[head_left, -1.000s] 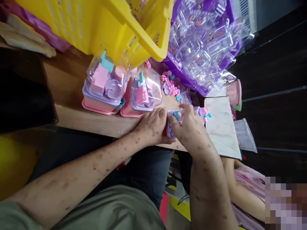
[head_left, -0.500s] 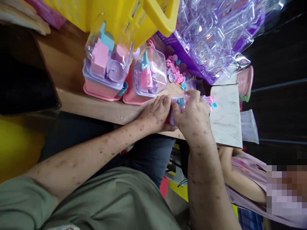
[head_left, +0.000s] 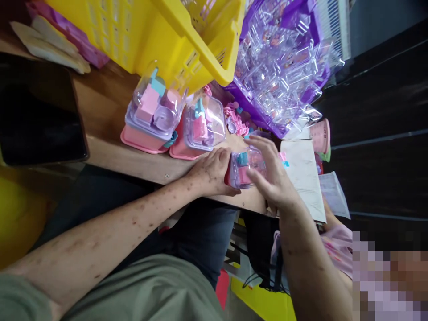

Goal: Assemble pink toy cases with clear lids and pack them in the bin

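My left hand is closed around the base of a small toy case, lying at the table's front edge. The case has a reddish base, a lilac tray and a clear cover, with teal and pink toy pieces under the cover. At its right side my right hand is open, fingers spread and curved around the cover; whether a fingertip touches it I cannot tell. Two similar cases stand to the left: one clear-domed case and a nearer one, both with pink bases.
Loose pink, lilac and teal pieces lie behind the cases. A yellow basket and a purple basket of clear plastic covers stand at the back. A dark tablet-like slab is at left, a white pad at right. Another person's sleeve shows at lower right.
My right hand has lifted off the toy case and opened, uncovering its clear top. My left hand stays on the case. The camera view has shifted somewhat.
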